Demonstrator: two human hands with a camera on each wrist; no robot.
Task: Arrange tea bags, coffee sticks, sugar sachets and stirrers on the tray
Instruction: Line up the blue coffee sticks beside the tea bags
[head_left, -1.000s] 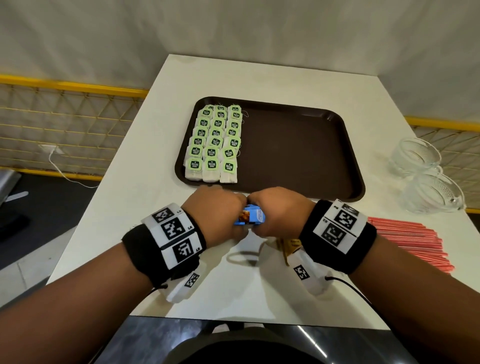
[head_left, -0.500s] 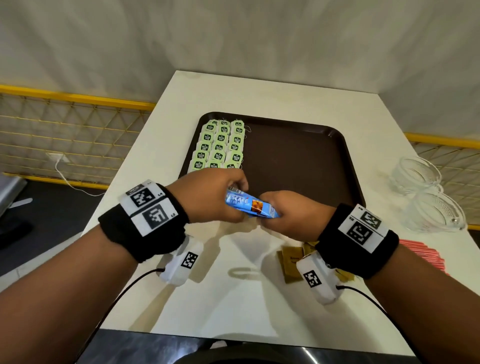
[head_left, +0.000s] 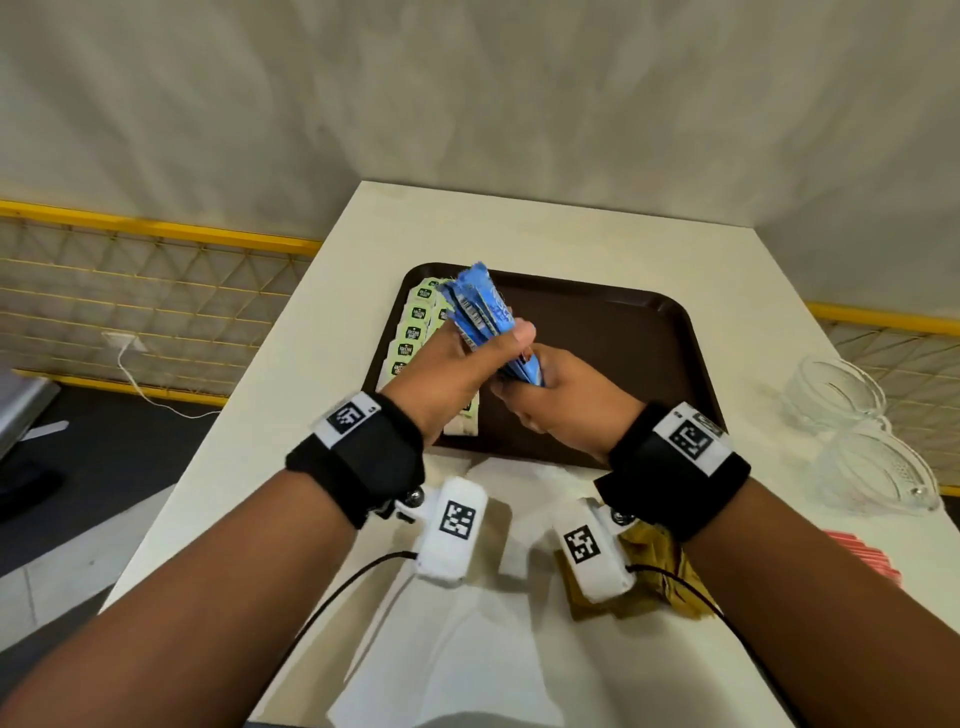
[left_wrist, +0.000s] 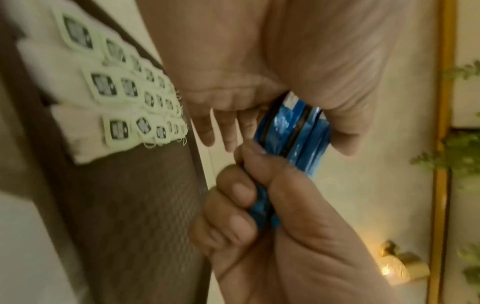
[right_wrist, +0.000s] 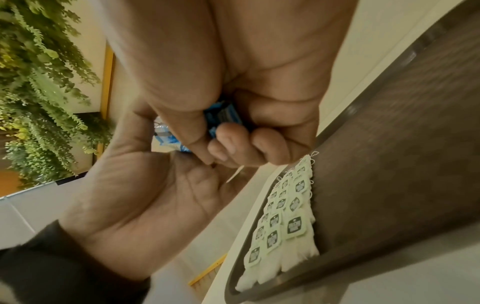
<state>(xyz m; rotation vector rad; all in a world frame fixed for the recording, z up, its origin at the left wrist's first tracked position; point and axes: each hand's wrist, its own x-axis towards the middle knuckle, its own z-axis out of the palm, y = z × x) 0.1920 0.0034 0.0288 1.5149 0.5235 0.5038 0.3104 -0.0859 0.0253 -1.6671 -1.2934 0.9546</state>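
Blue sticks: a bundle of coffee sticks is being held upright over the tray's near edge, probably so the ends line up before laying down.
Left hand: the left hand is wrapping the bundle's middle — thumb on top, fingers curled round.
Right hand: the right hand is pinching the lower ends, likely squaring them.
Tray: the brown tray is carrying tea bags in neat rows on its left side — the space beside them seems meant for the sticks.
Table: gold sachets and red stirrers are waiting on the table, not yet on the tray.
Right edge: glass bowls are standing apart.
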